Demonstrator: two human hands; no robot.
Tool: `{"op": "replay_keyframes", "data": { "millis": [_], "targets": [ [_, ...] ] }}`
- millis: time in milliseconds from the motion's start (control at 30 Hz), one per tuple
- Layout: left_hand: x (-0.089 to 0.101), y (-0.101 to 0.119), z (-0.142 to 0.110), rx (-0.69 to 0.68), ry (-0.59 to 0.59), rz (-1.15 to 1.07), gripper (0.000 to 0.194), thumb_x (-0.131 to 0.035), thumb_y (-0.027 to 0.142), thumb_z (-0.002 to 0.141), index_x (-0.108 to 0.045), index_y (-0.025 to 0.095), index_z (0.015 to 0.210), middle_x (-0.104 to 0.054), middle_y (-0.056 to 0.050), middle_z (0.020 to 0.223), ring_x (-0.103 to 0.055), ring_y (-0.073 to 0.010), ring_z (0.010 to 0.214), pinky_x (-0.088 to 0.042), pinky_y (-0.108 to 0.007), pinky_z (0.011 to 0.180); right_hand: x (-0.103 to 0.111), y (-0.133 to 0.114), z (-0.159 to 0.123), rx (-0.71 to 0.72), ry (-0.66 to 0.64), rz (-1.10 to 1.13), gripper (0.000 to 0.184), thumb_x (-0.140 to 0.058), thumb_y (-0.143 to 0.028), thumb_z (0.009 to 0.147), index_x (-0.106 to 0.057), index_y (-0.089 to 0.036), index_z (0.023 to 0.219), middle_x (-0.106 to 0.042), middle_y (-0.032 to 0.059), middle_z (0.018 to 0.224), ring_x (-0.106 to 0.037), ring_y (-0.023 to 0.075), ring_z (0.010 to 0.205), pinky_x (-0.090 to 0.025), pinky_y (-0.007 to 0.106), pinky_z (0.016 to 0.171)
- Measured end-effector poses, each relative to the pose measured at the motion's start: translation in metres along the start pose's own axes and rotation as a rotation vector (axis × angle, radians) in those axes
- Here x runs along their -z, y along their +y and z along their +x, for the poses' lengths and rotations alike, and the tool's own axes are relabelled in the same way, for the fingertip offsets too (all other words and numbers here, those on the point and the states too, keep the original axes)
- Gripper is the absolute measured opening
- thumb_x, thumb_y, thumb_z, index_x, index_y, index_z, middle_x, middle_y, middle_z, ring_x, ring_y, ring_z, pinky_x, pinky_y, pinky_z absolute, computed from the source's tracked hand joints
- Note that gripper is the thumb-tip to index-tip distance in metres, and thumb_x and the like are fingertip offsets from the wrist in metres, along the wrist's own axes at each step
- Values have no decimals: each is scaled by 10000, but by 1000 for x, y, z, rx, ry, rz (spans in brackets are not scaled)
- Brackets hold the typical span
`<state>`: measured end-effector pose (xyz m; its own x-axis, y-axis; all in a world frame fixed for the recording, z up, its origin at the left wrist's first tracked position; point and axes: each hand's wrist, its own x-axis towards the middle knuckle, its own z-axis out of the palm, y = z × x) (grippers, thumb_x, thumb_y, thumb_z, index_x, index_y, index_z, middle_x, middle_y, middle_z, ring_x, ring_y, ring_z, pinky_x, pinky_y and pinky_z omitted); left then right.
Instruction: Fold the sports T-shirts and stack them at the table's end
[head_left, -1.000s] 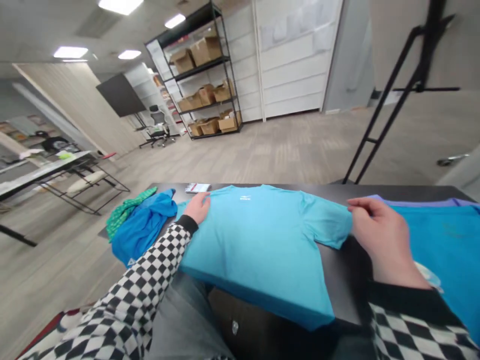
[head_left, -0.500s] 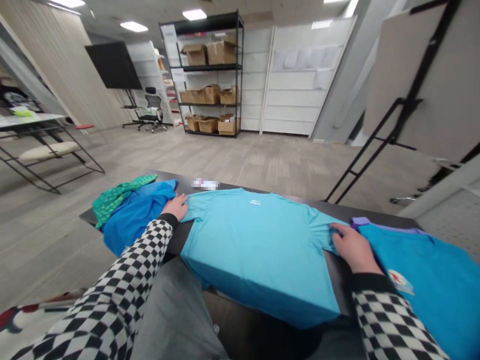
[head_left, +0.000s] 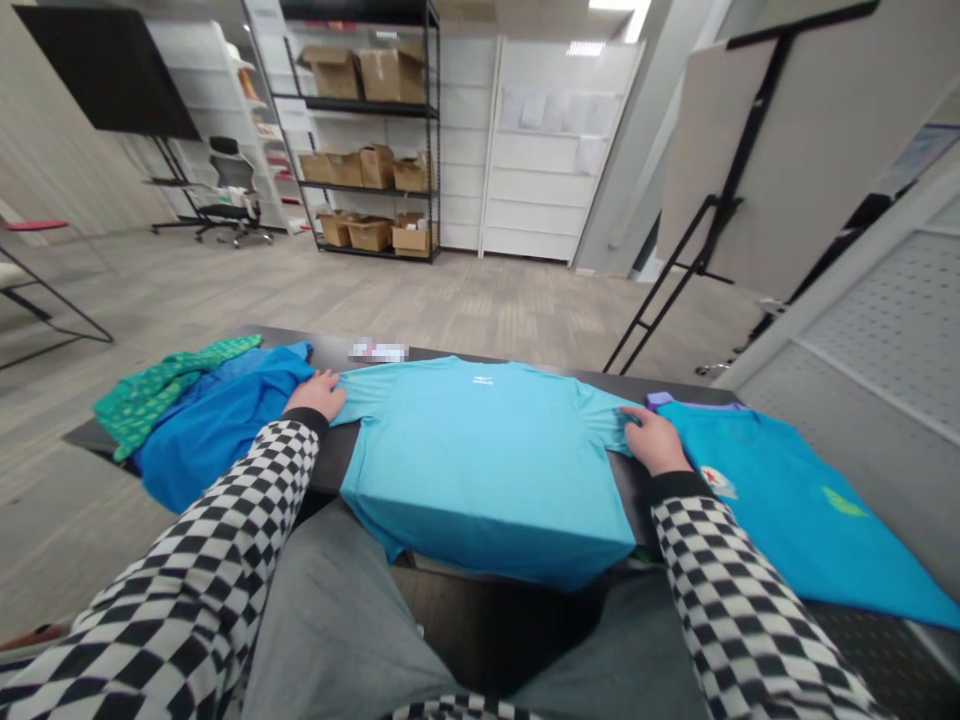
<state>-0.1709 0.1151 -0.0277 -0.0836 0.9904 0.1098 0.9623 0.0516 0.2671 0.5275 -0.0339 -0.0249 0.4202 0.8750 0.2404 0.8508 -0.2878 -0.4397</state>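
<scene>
A pixelated item [head_left: 377,351] beyond the turquoise T-shirt [head_left: 480,470] is unreadable

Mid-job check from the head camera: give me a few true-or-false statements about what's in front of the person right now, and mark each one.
1. The left hand rests on a sleeve of the light-blue T-shirt. True.
2. The right hand grips the green patterned cloth. False: it rests on the T-shirt's other sleeve, and the green patterned cloth lies at the far left, by a darker blue garment.
3. A teal shirt with a red star patch lies to the right of the right hand. True.
4. Cardboard boxes are stacked on the black table. False: the cardboard boxes stand on a black metal shelving unit in the background.
</scene>
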Motion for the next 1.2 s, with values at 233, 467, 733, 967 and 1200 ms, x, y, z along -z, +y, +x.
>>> {"op": "replay_keyframes", "data": {
  "millis": [233,467,733,967,1200],
  "targets": [
    [-1,-3,-3,-20,46,-24,729,-555,377,924,-713,41,1552,-588,-175,1712,-459,-381,1667,-339,-461,1409,0,0,-7,45,-1,-129,490,-583,-214,908,-878,-157,1296,-839,192,1324,-787,343,1227,-567,436,1167],
    [-1,-3,-8,-71,110,-93,672,-594,366,888,-766,88,1475,-683,-176,1615,-558,-388,1578,-377,-469,1386,-2,3,-5,98,38,-168,469,-565,-231,910,-889,-148,1240,-848,205,1277,-795,353,1181,-596,444,1103],
    [4,5,-19,-163,203,-122,537,-567,308,904,-815,105,1336,-773,-189,1431,-689,-338,1394,-461,-407,1311,4,-29,-15,371,282,-223,419,-523,-236,963,-865,-127,1179,-853,195,1228,-792,364,1176,-589,505,1117],
    [1,5,-21,-211,234,-145,485,-591,280,896,-842,134,1286,-785,-177,1388,-706,-347,1358,-494,-421,1280,-19,-168,0,688,-20,-210,449,-549,-314,1053,-792,-138,1386,-806,193,1380,-741,364,1320,-557,517,1191],
    [0,7,-24,-210,223,-149,451,-621,296,909,-844,165,1278,-779,-151,1359,-717,-336,1306,-531,-417,1231,-89,-352,30,775,-313,-109,508,-635,-313,1069,-691,-112,1533,-726,206,1536,-685,332,1436,-499,439,1257]
  ]
}}
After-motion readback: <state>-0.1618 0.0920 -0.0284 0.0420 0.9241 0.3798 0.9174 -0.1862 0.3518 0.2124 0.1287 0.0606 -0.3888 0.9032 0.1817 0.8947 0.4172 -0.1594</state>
